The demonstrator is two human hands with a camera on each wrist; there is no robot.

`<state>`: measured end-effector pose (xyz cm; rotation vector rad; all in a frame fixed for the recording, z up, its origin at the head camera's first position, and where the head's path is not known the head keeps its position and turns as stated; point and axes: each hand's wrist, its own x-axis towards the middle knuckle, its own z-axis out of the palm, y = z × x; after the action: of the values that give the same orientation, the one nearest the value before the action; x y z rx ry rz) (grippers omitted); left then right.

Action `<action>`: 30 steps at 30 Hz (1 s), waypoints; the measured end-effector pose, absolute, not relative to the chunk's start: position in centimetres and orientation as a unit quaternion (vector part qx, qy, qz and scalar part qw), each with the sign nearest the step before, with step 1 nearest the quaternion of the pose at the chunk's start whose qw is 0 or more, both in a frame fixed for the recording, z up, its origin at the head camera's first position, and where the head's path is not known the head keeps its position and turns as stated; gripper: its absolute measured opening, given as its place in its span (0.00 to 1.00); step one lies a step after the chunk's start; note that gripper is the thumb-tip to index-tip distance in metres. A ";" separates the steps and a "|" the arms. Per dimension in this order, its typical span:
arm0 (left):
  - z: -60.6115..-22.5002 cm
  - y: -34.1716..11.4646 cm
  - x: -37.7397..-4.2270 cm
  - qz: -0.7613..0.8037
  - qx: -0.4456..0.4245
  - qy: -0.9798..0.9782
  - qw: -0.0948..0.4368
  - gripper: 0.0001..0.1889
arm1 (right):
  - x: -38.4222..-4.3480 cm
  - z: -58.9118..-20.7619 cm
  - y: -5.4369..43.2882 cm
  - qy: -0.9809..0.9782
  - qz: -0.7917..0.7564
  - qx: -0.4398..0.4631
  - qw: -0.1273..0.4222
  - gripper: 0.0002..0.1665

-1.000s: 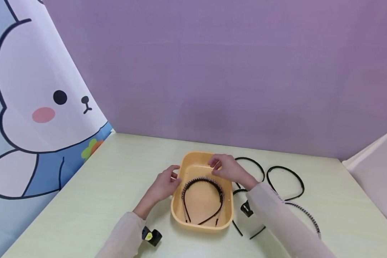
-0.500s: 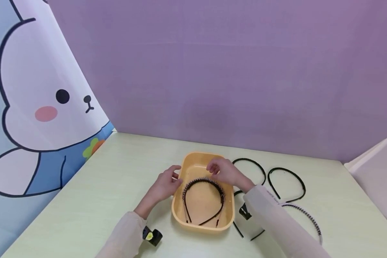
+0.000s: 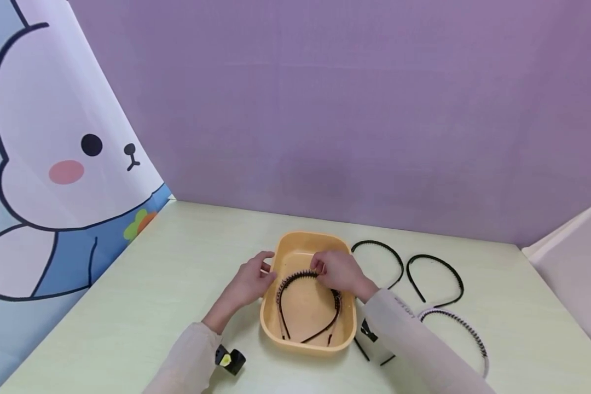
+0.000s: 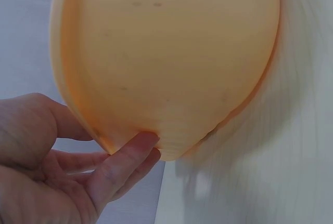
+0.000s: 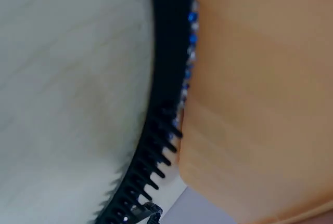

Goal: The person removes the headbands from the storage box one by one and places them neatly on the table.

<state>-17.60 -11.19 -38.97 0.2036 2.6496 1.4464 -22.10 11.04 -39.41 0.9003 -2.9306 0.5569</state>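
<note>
A yellow-orange plastic tray (image 3: 299,347) stands on the table with a black toothed headband (image 3: 283,289) and at least one more headband lying against it inside. At the tray's left rim, my left hand (image 3: 250,282) pinches the edge; the left wrist view has its fingers (image 4: 122,167) against the outer wall. My right hand (image 3: 340,271) reaches over the right rim, fingers curled at the top of the black headband's arch, which they appear to pinch. The hand itself hides part of that arch. Only a reddish sliver shows at the right wrist view's lower corner.
Right of the tray lie several headbands: a black one (image 3: 396,257), another black one (image 3: 460,279) and a pale one with dark teeth (image 3: 477,339). In the right wrist view, a black toothed headband (image 5: 169,52) with blue beads lies beside the tray. A purple backdrop (image 3: 325,137) rises behind.
My right hand has moved left and down inside the tray, from above the headbands to the top of the arch. The left hand stays at the rim, and the headbands have not visibly moved.
</note>
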 end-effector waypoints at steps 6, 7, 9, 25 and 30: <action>-38.9 -11.1 -17.5 0.478 0.068 0.874 0.060 0.25 | -21.9 -39.7 10.8 -0.949 0.154 0.276 0.014 0.09; -38.9 -11.1 -17.5 0.478 0.068 0.874 0.061 0.25 | -21.9 -39.7 10.8 -0.949 0.154 0.275 0.013 0.09; -38.9 -11.1 -17.5 0.477 0.071 0.874 0.059 0.25 | -21.9 -39.7 10.9 -0.949 0.153 0.274 0.012 0.09; -38.9 -10.9 -17.6 0.478 0.063 0.874 0.061 0.24 | -21.9 -39.7 10.9 -0.945 0.190 0.261 0.053 0.09; -38.9 -10.8 -17.7 0.477 0.062 0.874 0.060 0.24 | -22.0 -39.6 11.0 -0.942 0.193 0.266 0.070 0.07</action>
<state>-17.68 -10.80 -38.91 0.1865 2.6475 1.4454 -21.96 10.98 -39.64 0.7996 -2.8334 0.5816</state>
